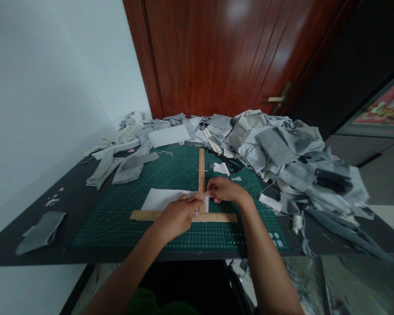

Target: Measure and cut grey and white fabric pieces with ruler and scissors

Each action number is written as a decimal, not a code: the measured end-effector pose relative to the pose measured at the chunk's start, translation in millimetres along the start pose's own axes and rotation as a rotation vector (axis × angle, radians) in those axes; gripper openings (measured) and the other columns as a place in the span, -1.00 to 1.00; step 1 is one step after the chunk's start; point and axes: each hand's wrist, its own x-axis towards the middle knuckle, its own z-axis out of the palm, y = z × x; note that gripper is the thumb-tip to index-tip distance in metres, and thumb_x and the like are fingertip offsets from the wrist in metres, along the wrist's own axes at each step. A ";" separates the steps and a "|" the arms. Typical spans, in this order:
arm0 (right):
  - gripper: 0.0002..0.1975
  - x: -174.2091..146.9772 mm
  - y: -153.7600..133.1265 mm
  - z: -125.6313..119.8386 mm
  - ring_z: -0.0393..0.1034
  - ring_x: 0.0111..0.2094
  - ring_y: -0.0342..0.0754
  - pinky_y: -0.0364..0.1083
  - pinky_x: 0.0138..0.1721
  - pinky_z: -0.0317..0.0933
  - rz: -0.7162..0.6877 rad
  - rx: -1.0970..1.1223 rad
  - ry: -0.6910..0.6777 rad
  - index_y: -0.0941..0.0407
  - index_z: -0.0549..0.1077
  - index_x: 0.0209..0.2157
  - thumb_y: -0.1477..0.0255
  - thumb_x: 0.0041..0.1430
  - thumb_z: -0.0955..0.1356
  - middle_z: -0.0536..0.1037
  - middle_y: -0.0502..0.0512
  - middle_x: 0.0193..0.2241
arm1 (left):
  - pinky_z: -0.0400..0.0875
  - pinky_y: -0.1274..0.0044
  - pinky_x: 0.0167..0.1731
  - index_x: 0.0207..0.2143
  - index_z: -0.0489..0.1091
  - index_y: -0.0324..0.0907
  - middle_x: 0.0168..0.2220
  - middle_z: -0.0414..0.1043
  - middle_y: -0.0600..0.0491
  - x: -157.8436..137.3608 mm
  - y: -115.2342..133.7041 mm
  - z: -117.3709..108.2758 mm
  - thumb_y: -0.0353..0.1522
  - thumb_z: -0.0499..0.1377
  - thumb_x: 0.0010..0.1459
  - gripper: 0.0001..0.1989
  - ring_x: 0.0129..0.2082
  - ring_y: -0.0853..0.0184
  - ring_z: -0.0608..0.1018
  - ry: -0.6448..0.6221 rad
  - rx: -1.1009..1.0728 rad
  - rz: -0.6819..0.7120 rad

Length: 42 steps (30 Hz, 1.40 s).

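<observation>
A wooden T-shaped ruler lies over a white rectangular piece, cloth or paper, on the green cutting mat. My left hand rests across the ruler near where its two bars meet, fingers stretched out and pressing down. Just right of the upright bar, my right hand has its fingertips pinched together at the edge of the white piece. Whatever is between those fingertips is too small to make out. Beyond the right hand are a white scrap and black-handled scissors.
Grey and white fabric pieces are heaped along the back and right of the dark table. A white strip lies at the back. A folded grey cloth sits at the left. Behind stands a wooden door.
</observation>
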 end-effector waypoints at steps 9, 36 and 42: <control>-0.85 1.2 -6.0 1.9 0.32 -0.61 -0.17 -0.21 -0.55 0.11 -0.051 -0.161 0.114 0.16 0.50 -0.41 0.57 0.20 0.32 0.40 -0.09 -0.67 | 0.37 0.33 0.08 0.11 0.37 -0.02 0.26 0.35 0.09 0.5 1.4 -2.0 -0.51 0.05 0.28 -0.60 0.14 0.14 0.43 -0.017 0.026 0.009; -0.89 -14.1 -11.2 9.4 0.33 -0.61 -0.18 -0.23 -0.58 0.11 -0.012 -0.160 -0.022 0.15 0.54 -0.41 0.60 0.08 0.37 0.45 -0.07 -0.62 | 0.35 0.27 0.16 0.15 0.37 0.02 0.25 0.36 0.07 -0.2 -0.2 -0.2 -0.47 0.06 0.29 -0.58 0.17 0.12 0.43 -0.015 0.006 0.004; -0.89 -21.5 -14.8 10.7 0.33 -0.62 -0.20 -0.24 -0.60 0.09 -0.025 -0.115 -0.150 0.14 0.53 -0.44 0.59 0.04 0.36 0.45 -0.09 -0.62 | 0.28 0.22 0.22 0.08 0.41 0.03 0.29 0.32 0.10 -1.0 -0.8 -0.8 -0.50 0.05 0.28 -0.60 0.23 0.12 0.40 -0.030 0.002 0.011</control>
